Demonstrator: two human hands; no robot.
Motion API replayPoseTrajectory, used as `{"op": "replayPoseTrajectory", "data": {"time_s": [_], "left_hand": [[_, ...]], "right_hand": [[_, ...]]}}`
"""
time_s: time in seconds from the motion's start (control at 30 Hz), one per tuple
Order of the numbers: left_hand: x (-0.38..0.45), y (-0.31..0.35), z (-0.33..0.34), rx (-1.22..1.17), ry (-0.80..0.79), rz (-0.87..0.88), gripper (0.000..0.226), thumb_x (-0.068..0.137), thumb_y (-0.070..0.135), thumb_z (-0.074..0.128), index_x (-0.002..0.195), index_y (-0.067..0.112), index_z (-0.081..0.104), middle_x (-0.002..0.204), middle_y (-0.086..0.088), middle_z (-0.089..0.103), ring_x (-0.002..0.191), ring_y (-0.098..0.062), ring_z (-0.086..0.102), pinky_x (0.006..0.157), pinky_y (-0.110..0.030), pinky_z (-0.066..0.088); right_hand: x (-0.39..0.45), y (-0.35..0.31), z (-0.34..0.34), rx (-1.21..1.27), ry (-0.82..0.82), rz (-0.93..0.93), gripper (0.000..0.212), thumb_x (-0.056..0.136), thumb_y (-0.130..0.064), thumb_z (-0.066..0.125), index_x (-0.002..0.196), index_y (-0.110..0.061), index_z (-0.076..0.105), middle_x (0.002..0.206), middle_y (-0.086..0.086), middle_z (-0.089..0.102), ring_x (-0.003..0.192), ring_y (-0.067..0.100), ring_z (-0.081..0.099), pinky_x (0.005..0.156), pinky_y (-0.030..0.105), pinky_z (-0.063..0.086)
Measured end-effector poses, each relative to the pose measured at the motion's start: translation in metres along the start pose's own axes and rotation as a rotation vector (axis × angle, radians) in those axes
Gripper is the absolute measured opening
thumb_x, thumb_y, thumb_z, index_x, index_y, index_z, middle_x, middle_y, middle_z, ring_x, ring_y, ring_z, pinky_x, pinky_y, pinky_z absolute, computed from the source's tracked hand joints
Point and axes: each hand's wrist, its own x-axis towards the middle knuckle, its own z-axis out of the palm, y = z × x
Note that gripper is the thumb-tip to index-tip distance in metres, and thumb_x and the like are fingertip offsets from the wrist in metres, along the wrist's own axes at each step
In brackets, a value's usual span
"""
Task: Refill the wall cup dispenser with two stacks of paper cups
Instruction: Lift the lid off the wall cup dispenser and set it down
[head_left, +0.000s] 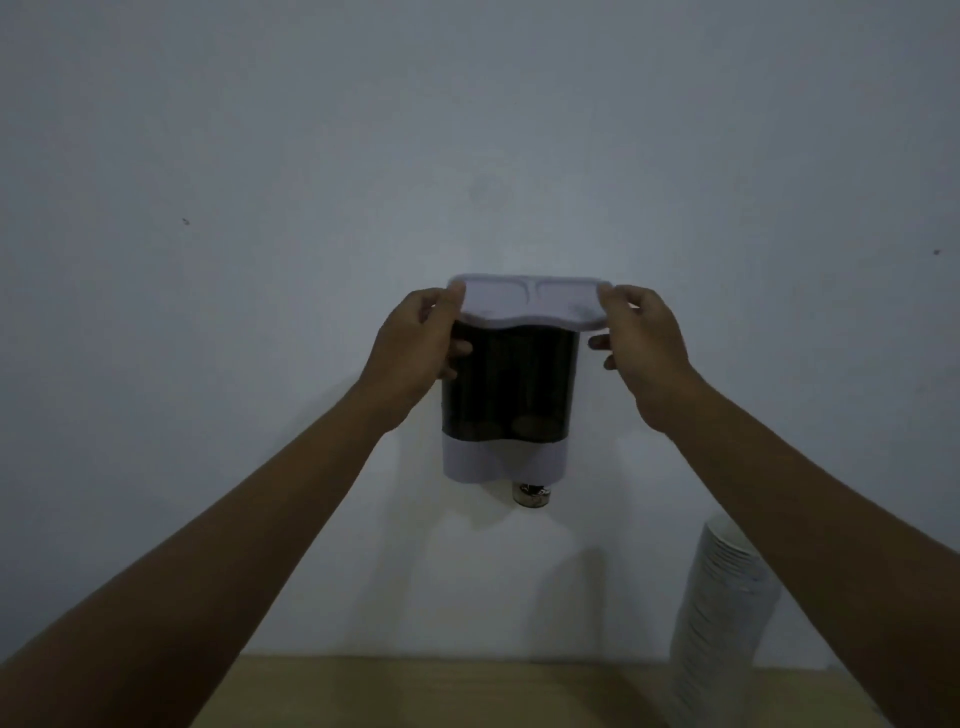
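A cup dispenser (506, 395) hangs on the wall, with a dark see-through body and a white base. Its white lid (530, 304) sits at the top, tilted slightly. My left hand (415, 348) pinches the lid's left end and my right hand (647, 348) pinches its right end. One cup's bottom (530, 493) pokes out under the base on the right side. A tall stack of white paper cups (719, 613) stands on the table at the lower right, partly hidden behind my right forearm.
A wooden table (441, 691) runs along the bottom, against the plain pale wall (467, 130). The light is dim.
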Motion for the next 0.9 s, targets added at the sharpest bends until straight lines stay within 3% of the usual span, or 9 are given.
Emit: {"op": "replayPoseTrajectory", "data": {"time_s": [0.07,0.17,0.3,0.4,0.67,0.8,0.9], "left_hand": [[-0.016,-0.004,-0.002,-0.117,0.015,-0.081,0.042,0.099,0.044,0.052,0.129,0.014,0.053,0.105,-0.001,0.068,0.077,-0.015,0.07,0.058,-0.03,0.053],[-0.047,-0.022,-0.008,-0.186,0.017,-0.135,0.038,0.099,0.029,0.058,0.133,0.014,0.051,0.098,-0.002,0.07,0.07,-0.014,0.069,0.052,-0.027,0.051],[-0.092,-0.066,-0.014,-0.217,-0.029,-0.229,0.044,0.097,0.025,0.061,0.14,0.02,0.051,0.092,-0.001,0.071,0.071,-0.014,0.07,0.055,-0.028,0.052],[-0.128,-0.109,-0.013,-0.217,-0.04,-0.328,0.043,0.097,0.022,0.062,0.139,0.023,0.052,0.092,-0.006,0.071,0.074,-0.015,0.07,0.056,-0.028,0.053],[-0.216,-0.221,0.005,-0.088,-0.064,-0.586,0.039,0.095,0.019,0.064,0.132,0.026,0.056,0.103,-0.011,0.072,0.069,-0.016,0.073,0.057,-0.03,0.058],[-0.262,-0.273,0.017,0.007,-0.044,-0.724,0.04,0.094,0.015,0.065,0.132,0.022,0.056,0.105,-0.011,0.067,0.069,-0.024,0.071,0.056,-0.03,0.056],[-0.294,-0.305,0.024,0.145,-0.082,-0.798,0.037,0.095,0.016,0.064,0.131,0.013,0.055,0.107,-0.009,0.064,0.078,-0.029,0.072,0.066,-0.039,0.06]], "right_hand": [[-0.017,0.004,-0.003,0.071,0.042,0.053,0.033,0.1,-0.035,0.05,0.127,-0.017,0.054,0.097,0.002,0.065,0.072,0.014,0.063,0.061,0.03,0.047],[-0.047,0.019,-0.007,0.09,0.035,0.125,0.022,0.099,-0.022,0.053,0.121,-0.018,0.056,0.084,0.002,0.063,0.064,0.014,0.058,0.054,0.029,0.044],[-0.091,0.061,-0.003,0.042,0.006,0.199,0.02,0.098,-0.023,0.054,0.118,-0.018,0.056,0.081,0.0,0.063,0.061,0.014,0.057,0.053,0.03,0.042],[-0.127,0.104,0.002,-0.028,0.001,0.274,0.022,0.097,-0.027,0.055,0.118,-0.02,0.056,0.08,-0.001,0.068,0.065,0.015,0.061,0.062,0.035,0.045],[-0.213,0.216,0.007,-0.181,-0.072,0.506,0.021,0.096,-0.026,0.057,0.117,-0.026,0.057,0.097,0.0,0.068,0.078,0.017,0.069,0.062,0.031,0.049],[-0.258,0.271,0.006,-0.305,-0.146,0.633,0.028,0.094,-0.025,0.056,0.121,-0.024,0.063,0.113,0.001,0.068,0.099,0.023,0.066,0.079,0.039,0.055],[-0.29,0.301,0.003,-0.417,-0.213,0.74,0.035,0.093,-0.022,0.051,0.126,-0.024,0.064,0.115,0.003,0.069,0.1,0.023,0.064,0.072,0.029,0.047]]}}
